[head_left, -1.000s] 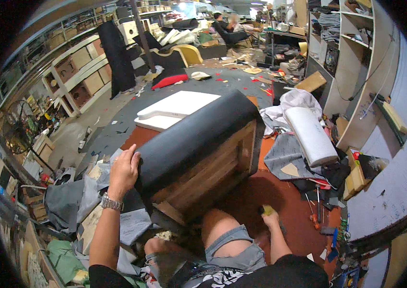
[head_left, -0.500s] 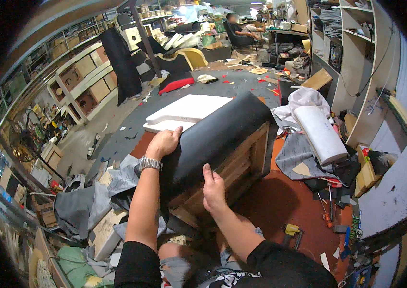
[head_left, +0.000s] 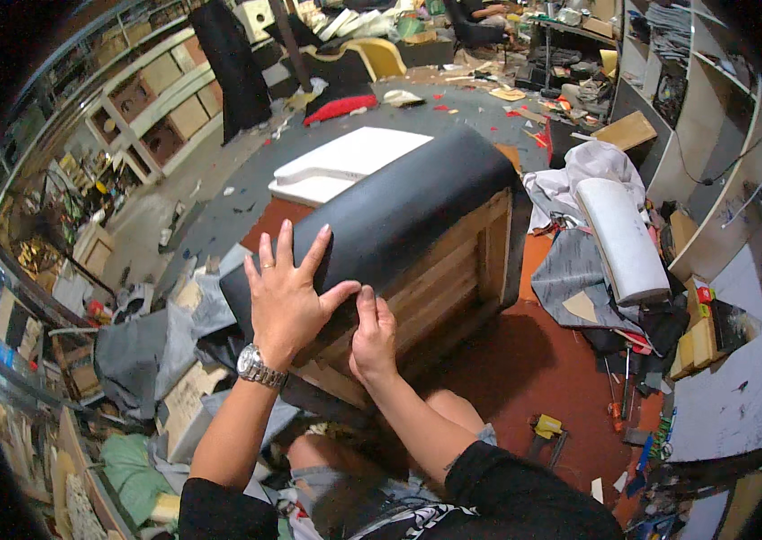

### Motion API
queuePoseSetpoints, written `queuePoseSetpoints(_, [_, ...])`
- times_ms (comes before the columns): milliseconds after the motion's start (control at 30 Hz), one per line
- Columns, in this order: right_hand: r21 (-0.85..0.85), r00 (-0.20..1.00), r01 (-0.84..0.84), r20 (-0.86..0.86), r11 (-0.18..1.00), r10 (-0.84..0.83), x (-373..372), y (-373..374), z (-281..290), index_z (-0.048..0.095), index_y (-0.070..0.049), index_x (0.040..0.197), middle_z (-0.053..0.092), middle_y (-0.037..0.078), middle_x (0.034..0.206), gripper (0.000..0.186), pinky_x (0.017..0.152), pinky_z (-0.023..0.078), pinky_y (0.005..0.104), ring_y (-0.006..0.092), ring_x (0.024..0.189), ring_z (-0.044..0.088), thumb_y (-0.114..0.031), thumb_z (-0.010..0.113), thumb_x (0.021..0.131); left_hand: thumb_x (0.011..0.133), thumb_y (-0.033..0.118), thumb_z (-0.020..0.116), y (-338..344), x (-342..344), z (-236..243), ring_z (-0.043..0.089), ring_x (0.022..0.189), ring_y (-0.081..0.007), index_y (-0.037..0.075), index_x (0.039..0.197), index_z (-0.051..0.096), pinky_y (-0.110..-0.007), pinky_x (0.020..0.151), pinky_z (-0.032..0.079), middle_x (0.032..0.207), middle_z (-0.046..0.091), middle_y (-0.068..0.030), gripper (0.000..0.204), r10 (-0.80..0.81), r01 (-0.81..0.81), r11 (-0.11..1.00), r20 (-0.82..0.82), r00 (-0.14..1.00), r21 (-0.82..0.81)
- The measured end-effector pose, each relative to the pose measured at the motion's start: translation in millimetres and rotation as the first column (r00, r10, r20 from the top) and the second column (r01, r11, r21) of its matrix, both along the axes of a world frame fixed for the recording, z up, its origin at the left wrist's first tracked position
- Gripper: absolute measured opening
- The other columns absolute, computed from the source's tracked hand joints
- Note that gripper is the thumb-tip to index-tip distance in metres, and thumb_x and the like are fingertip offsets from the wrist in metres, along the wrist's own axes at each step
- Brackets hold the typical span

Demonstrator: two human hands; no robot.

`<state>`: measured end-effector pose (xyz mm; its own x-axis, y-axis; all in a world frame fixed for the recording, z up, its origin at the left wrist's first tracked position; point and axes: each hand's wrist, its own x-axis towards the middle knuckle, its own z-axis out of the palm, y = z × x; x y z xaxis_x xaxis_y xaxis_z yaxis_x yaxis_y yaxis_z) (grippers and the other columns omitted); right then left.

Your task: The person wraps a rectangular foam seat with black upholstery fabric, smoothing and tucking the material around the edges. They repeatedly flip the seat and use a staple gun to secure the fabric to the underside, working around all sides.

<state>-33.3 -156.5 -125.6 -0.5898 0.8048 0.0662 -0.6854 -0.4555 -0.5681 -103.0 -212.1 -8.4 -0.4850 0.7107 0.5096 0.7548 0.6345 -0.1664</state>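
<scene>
Wooden frame [head_left: 435,288] on red floor mat [head_left: 525,378], against knees. Black cover [head_left: 399,207] wrapped over top; side boards bare, lower edge seemingly unfastened. Left hand [head_left: 286,297] flat, fingers spread, pressing cover. Right hand [head_left: 372,337] fingers closed, pinching cover edge. Stapler [head_left: 545,427] idle nearby.

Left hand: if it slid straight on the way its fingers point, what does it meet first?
The left hand lies flat on the black covering, fingers pointing up and away. Going on, it would probably just cross more of that covering; beyond its far edge lies the white foam slab. Depth is unclear.
</scene>
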Motion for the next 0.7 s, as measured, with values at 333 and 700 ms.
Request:
queuePoseSetpoints(333, [0.583, 0.403, -0.301, 0.795, 0.755, -0.453, 226, 165, -235, 0.071, 0.001, 0.122, 0.075, 0.016, 0.103, 0.039, 0.090, 0.054, 0.0372, 0.0248, 0.100, 0.070, -0.031, 0.067, 0.100, 0.070, 0.065, 0.085, 1, 19, -10, 0.037, 0.149, -0.0504, 0.029, 0.161, 0.042, -0.069, 0.118, 0.030, 0.163, 0.039, -0.0243, 0.107, 0.038, -0.040, 0.998, 0.024, 0.999, 0.054])
queuePoseSetpoints(700, [-0.005, -0.708, -0.380, 0.645, 0.925, -0.288, 428, 130, -413, 0.068, 0.004, 0.123, 0.070, 0.019, 0.117, 0.058, 0.087, 0.058, 0.0498, 0.0366, 0.104, 0.069, -0.040, 0.082, 0.088, 0.072, 0.065, 0.084, 0, 7, -24, 0.037, 0.146, -0.0555, 0.028, 0.158, 0.047, -0.073, 0.116, 0.028, 0.160, 0.041, -0.0276, 0.101, -0.046, 0.039, 0.984, 0.038, 0.998, 0.173])
